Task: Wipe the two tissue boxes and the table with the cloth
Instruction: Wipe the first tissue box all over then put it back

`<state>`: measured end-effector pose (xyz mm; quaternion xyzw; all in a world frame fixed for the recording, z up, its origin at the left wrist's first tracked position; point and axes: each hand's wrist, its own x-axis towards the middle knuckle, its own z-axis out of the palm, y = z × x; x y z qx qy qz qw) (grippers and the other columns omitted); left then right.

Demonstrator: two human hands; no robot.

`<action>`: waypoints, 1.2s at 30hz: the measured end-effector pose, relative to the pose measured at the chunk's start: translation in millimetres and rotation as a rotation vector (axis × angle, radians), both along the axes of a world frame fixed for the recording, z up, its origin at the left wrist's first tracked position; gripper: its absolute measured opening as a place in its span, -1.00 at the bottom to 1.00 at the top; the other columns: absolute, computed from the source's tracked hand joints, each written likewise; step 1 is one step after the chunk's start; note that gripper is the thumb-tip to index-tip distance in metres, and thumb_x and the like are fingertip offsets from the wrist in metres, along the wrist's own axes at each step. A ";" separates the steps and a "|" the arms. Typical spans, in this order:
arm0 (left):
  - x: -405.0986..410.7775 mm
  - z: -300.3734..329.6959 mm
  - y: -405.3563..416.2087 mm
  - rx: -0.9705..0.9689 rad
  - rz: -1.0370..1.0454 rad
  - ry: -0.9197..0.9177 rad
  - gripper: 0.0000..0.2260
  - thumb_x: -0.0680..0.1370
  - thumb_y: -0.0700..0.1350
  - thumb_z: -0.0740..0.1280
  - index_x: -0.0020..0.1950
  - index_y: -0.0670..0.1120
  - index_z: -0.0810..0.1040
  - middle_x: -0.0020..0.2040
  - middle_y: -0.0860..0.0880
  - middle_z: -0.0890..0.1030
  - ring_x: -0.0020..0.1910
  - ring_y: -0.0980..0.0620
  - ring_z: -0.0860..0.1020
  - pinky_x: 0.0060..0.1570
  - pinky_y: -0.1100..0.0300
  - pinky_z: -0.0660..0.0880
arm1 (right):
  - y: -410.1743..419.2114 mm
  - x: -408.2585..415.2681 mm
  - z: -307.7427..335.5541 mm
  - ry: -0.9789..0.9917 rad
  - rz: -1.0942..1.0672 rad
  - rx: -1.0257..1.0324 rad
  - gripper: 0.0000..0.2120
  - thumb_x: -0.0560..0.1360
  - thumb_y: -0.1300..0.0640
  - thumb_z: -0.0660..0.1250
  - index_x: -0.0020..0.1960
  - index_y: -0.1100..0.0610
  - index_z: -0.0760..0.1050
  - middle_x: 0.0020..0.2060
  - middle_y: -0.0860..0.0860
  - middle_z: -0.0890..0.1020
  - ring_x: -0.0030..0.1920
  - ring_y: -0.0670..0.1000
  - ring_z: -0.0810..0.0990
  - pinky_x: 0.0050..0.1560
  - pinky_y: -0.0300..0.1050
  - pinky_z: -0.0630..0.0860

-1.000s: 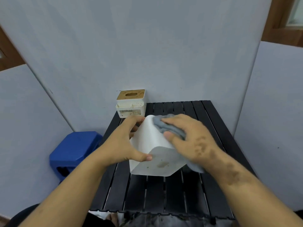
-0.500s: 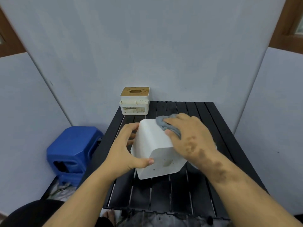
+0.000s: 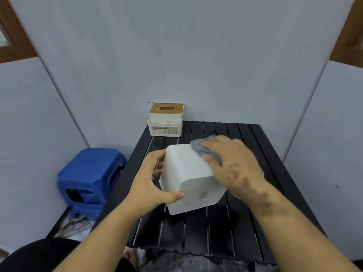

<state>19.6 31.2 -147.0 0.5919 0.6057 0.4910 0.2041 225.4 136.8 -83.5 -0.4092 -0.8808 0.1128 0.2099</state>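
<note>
Both forearms enter from the bottom edge, angled inward over the slatted black table (image 3: 220, 228). Left hand (image 3: 149, 185) at about 8 o'clock from the white box (image 3: 188, 173): thumb hooked across the near face, fingers wrapped around the left side, gripping it. The box is tipped on its side at table centre, its stained base turned toward the camera, apparently lifted at the near end; contact with the slats cannot be told. Right hand (image 3: 233, 165) at 2 o'clock on the box, palm down, fingers curled over the grey cloth (image 3: 204, 149), pressing it against the upper right edge. More cloth shows under the wrist. The hands sit apart, one on each side of the box.

Further back, at 11 o'clock on the table's far-left corner, the second box (image 3: 166, 120) stands upright against the wall, brown slotted lid up, its front speckled. Off the table at 9 o'clock, a blue stool (image 3: 90, 173) on the floor.
</note>
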 end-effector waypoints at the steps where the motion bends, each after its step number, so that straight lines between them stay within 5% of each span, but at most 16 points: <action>1: 0.5 -0.9 -0.1 0.021 -0.004 -0.014 -0.17 0.17 0.09 0.66 0.38 0.28 0.40 0.34 0.20 0.47 0.32 0.14 0.49 0.20 0.25 0.53 | -14.4 -12.4 5.9 -0.041 0.044 0.057 -0.65 0.62 -0.08 0.19 0.40 -0.21 0.42 0.35 -0.17 0.46 0.17 0.06 0.47 0.21 0.04 0.47; 5: 0.7 -6.8 -1.1 0.062 -0.013 -0.058 -0.17 0.16 -0.02 0.67 0.39 0.13 0.44 0.33 0.09 0.51 0.35 0.05 0.51 0.27 0.15 0.53 | -46.9 -42.0 15.6 -0.110 0.209 0.171 -0.65 0.61 -0.09 0.20 0.40 -0.20 0.41 0.28 -0.14 0.48 0.08 0.02 0.42 0.09 -0.04 0.45; 8: -4.6 -11.5 -4.1 0.022 0.010 -0.051 -0.15 0.15 0.04 0.69 0.38 0.20 0.41 0.32 0.18 0.48 0.32 0.13 0.50 0.22 0.25 0.52 | -4.8 -16.9 7.2 -0.068 0.034 0.052 -0.65 0.61 -0.17 0.19 0.39 -0.26 0.40 0.32 -0.21 0.47 0.20 0.03 0.46 0.20 0.01 0.50; 13: -9.5 -19.5 -6.5 -0.031 0.008 -0.088 -0.14 0.17 0.06 0.68 0.40 0.24 0.38 0.35 0.22 0.45 0.37 0.16 0.46 0.24 0.37 0.48 | 31.0 28.1 -12.4 0.391 0.064 -0.308 -0.79 0.59 0.00 0.34 0.19 -0.22 0.56 0.15 -0.14 0.62 0.18 -0.15 0.56 0.31 0.02 0.50; 15: -8.7 -21.1 -5.3 -0.030 -0.009 -0.104 -0.15 0.18 0.05 0.68 0.41 0.22 0.38 0.35 0.18 0.46 0.36 0.14 0.46 0.27 0.35 0.49 | 25.0 22.2 -12.6 0.258 0.049 -0.199 -0.73 0.60 -0.03 0.29 0.29 -0.17 0.53 0.27 -0.13 0.56 0.26 -0.07 0.52 0.36 0.04 0.44; 18: -4.1 -24.9 -1.9 -0.015 -0.035 -0.134 -0.15 0.18 -0.01 0.69 0.42 0.10 0.41 0.31 0.14 0.49 0.32 0.11 0.49 0.29 0.29 0.50 | -7.1 -13.9 5.9 -0.211 0.067 0.105 -0.65 0.62 -0.11 0.19 0.39 -0.23 0.39 0.37 -0.20 0.43 0.21 0.07 0.44 0.21 0.04 0.45; 22: 0.2 -30.3 -0.5 0.000 -0.049 -0.180 -0.13 0.18 -0.07 0.68 0.43 0.00 0.41 0.30 0.14 0.54 0.37 0.07 0.51 0.31 0.25 0.49 | -43.0 -55.8 7.8 -0.318 0.230 0.211 -0.68 0.58 -0.08 0.26 0.33 -0.18 0.41 0.31 -0.14 0.43 0.18 0.10 0.43 0.07 0.08 0.45; 28: 1.9 -34.1 -0.2 0.004 -0.011 -0.157 -0.14 0.17 0.02 0.69 0.41 0.16 0.41 0.33 0.15 0.47 0.34 0.10 0.49 0.31 0.24 0.50 | 15.7 -13.6 11.6 -0.092 -0.061 -0.074 -0.75 0.62 -0.17 0.17 0.25 -0.21 0.49 0.17 -0.14 0.56 0.18 0.05 0.50 0.10 0.03 0.54; 31: 2.5 -33.6 -0.6 -0.010 -0.011 -0.149 -0.14 0.17 0.06 0.67 0.41 0.19 0.38 0.33 0.21 0.46 0.37 0.16 0.46 0.28 0.36 0.48 | 42.6 18.1 -1.1 0.260 0.052 -0.359 -0.86 0.60 -0.09 0.29 0.07 -0.18 0.61 -0.05 -0.19 0.68 -0.01 -0.14 0.63 0.12 -0.03 0.59; 36: 2.4 -35.4 -0.4 -0.017 -0.014 -0.165 -0.12 0.18 0.05 0.66 0.44 0.17 0.37 0.31 0.24 0.47 0.35 0.21 0.46 0.30 0.33 0.47 | 39.9 40.7 -34.6 0.636 0.172 -0.648 -0.76 0.66 -0.06 0.21 0.20 -0.09 0.60 0.05 -0.06 0.71 0.10 -0.05 0.67 0.11 -0.05 0.57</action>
